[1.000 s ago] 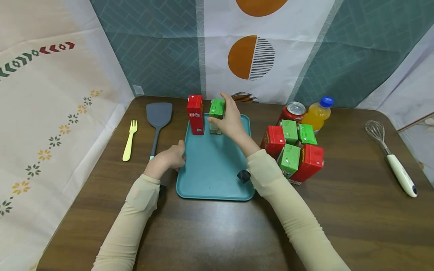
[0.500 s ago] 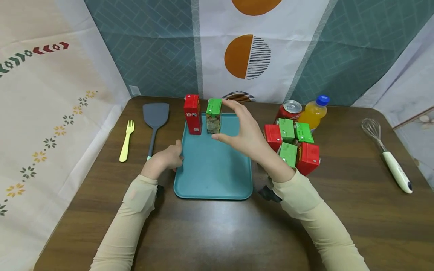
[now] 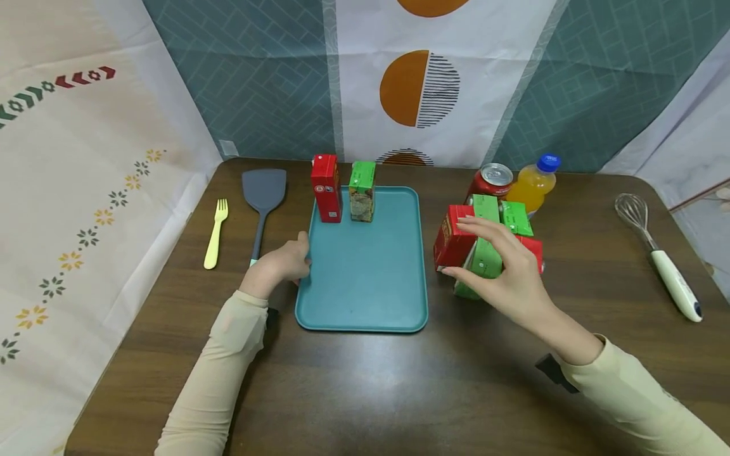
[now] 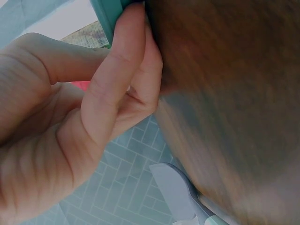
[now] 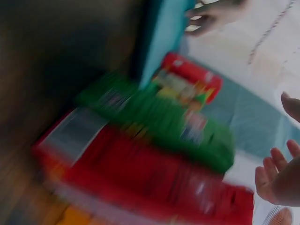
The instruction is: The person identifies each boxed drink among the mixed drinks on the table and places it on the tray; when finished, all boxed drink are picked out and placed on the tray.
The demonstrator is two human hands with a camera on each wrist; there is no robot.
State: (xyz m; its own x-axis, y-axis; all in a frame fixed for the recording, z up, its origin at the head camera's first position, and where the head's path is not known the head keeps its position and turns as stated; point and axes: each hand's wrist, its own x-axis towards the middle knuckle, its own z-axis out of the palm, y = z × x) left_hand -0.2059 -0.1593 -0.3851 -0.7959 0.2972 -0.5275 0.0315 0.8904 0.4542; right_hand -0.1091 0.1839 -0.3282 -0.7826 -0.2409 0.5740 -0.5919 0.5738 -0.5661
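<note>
My left hand grips the left edge of a teal tray; in the left wrist view its fingertips meet the tray's rim. On the tray's far part a red juice box and a green juice box stand upright, slightly apart. My right hand is at the cluster of juice boxes right of the tray, thumb and fingers spread, holding nothing. It partly hides a green juice box and a red one. The right wrist view is blurred, with a red juice box nearest.
Beside the cluster stand another red juice box, a green one, a red can and an orange drink bottle. A whisk lies far right. Left lie a grey spatula and a yellow fork.
My right hand has moved away from the green juice box on the tray, going right and nearer to the juice box cluster. The left hand stays at the tray's edge.
</note>
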